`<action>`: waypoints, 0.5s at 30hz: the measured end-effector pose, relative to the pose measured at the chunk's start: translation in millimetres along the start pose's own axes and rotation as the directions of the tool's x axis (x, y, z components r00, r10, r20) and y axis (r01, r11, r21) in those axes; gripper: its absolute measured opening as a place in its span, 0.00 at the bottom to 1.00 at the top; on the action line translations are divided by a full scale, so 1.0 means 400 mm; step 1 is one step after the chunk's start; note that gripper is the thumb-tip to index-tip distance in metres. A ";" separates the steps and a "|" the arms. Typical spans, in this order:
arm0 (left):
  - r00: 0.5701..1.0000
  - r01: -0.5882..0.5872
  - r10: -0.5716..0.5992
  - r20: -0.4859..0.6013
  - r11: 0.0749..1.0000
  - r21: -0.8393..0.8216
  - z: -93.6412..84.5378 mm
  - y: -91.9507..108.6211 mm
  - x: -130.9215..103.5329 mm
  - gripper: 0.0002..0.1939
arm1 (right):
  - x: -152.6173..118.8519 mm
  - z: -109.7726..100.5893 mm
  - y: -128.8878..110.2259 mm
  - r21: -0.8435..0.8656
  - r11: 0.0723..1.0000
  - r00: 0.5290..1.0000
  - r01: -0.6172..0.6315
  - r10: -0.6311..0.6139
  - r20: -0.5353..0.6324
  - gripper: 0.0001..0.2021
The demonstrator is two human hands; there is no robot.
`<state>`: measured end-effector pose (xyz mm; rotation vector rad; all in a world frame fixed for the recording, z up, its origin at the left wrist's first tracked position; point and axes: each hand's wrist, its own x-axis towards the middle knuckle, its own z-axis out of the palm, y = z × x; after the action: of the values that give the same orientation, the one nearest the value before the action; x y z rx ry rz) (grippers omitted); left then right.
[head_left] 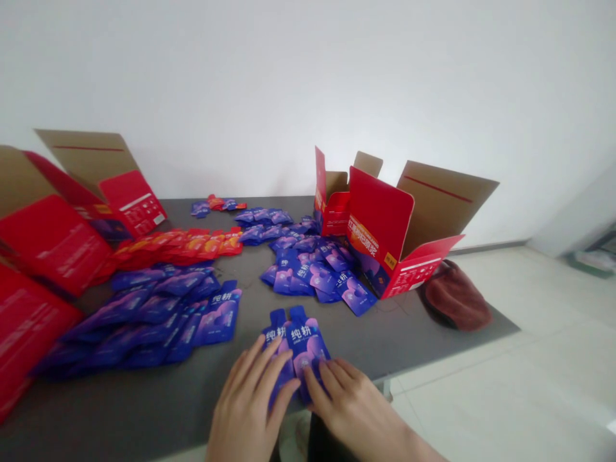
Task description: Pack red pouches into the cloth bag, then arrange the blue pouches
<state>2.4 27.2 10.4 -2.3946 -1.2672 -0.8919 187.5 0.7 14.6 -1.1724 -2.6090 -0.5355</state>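
Both hands press on two purple pouches at the worktop's near edge.

The left hand [248,404] lies flat, fingers spread over the left pouch; the right hand [353,404] spreads its fingers on the right one. The purple pouches [301,340] lie side by side, long axes running away from the person, spouts far, neither gripped.

Plain white wall [308,77], pale tiled floor [529,359], grey table [144,410].
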 end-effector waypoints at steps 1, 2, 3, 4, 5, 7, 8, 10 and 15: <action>0.999 0.038 -0.038 0.034 0.999 0.005 0.006 0.002 0.006 0.21 | 0.005 0.003 -0.002 0.013 1.000 1.000 -0.011 0.011 -0.018 0.18; 0.994 0.078 -0.079 0.080 0.997 0.013 0.015 0.005 0.012 0.24 | 0.011 0.005 -0.006 0.022 1.000 0.999 -0.017 0.018 -0.030 0.15; 0.984 0.114 -0.116 0.136 0.993 0.023 0.025 0.008 0.016 0.27 | 0.016 0.006 -0.011 0.025 1.000 0.999 -0.018 0.019 -0.029 0.13; 0.971 0.139 -0.143 0.194 0.990 0.033 0.036 0.011 0.019 0.28 | 0.021 0.008 -0.016 0.023 1.000 1.000 -0.018 0.018 -0.020 0.12; 0.956 0.148 -0.153 0.249 0.988 0.037 0.047 0.013 0.020 0.28 | 0.024 0.008 -0.020 0.022 1.000 1.000 -0.015 0.015 -0.008 0.12; 0.939 0.132 -0.138 0.315 0.990 0.040 0.063 0.017 0.020 0.25 | 0.027 0.006 -0.020 0.047 0.999 1.000 -0.004 0.003 0.009 0.13; 0.936 0.122 -0.130 0.326 0.991 0.045 0.068 0.018 0.019 0.24 | 0.026 0.002 -0.013 0.088 0.996 1.000 0.013 -0.014 0.008 0.12; 0.936 0.122 -0.135 0.326 0.991 0.062 0.072 0.021 0.017 0.25 | 0.024 -0.013 0.017 0.229 0.973 1.000 0.024 -0.024 -0.004 0.09; 0.929 0.154 -0.177 0.324 0.983 0.094 0.068 0.032 0.021 0.29 | 0.065 -0.043 0.191 0.428 0.878 0.975 -0.214 0.215 0.046 0.19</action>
<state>26.9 39.5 -4.7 -2.4847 -1.6142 -0.4865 229.4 57.7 57.2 -1.2733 -2.3733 0.0870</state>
